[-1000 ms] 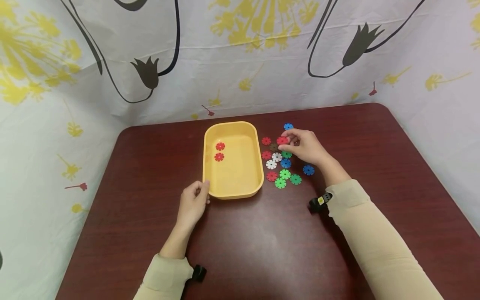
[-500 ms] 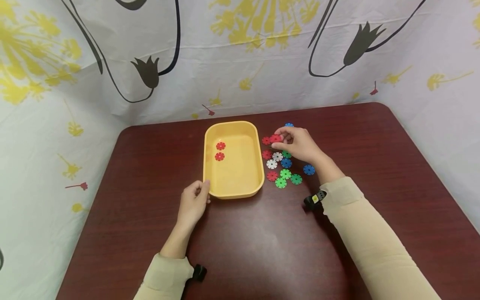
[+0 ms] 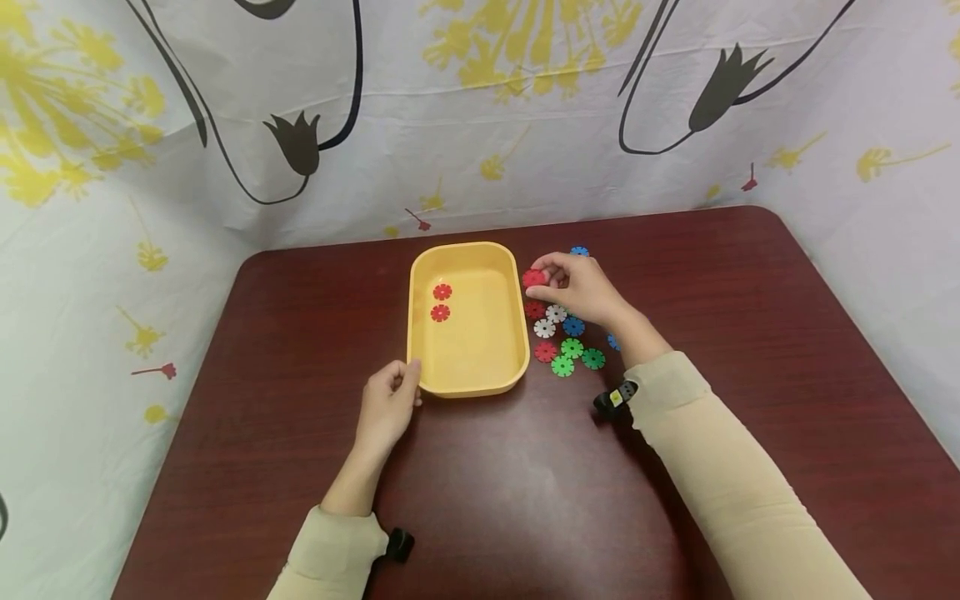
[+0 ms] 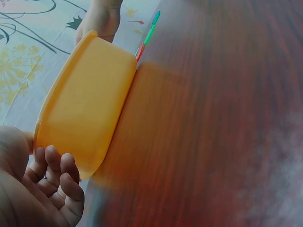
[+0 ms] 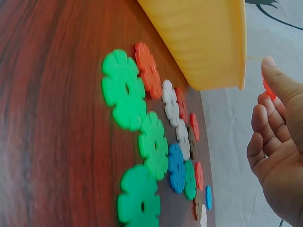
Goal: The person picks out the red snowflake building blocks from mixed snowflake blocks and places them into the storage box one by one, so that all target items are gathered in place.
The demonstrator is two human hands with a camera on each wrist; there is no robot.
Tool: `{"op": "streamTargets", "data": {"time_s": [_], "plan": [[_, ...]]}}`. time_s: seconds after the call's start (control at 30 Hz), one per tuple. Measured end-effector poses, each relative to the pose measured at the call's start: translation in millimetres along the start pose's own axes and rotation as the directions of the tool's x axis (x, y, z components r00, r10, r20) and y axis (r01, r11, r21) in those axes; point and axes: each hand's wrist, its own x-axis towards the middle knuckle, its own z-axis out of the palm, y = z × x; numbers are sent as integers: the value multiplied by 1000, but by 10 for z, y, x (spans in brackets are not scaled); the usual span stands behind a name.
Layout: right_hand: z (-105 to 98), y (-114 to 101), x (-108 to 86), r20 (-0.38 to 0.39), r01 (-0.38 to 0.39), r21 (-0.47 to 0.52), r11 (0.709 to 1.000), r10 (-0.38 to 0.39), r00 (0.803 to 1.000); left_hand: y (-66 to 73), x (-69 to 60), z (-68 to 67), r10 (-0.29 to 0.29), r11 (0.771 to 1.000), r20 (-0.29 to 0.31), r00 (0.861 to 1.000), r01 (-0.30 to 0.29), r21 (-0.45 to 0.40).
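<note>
Presently, right hand (image 3: 583,289) pinches red disc (image 3: 533,278) by edge, raised above surface (image 3: 510,487) just beside yellow tray (image 3: 480,354); left hand (image 3: 387,406) grips tray rim, near-left corner. I judge disc light, stiff, slippery, not fragile; I recommend holding notched edge at opposite points, faces free.

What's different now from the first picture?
The right hand moved left toward the tray, carrying the red disc it was already holding. Nothing was let go. The left hand still holds the tray's near left corner, and the two discs inside stayed put.
</note>
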Motion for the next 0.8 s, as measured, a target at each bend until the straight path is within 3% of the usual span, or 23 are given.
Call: {"op": "streamTargets", "data": {"time_s": [0.8], "plan": [[255, -220, 160, 28, 56, 29, 998, -57, 998, 0, 0, -1, 5, 1000, 1, 1000, -5, -3]]}}
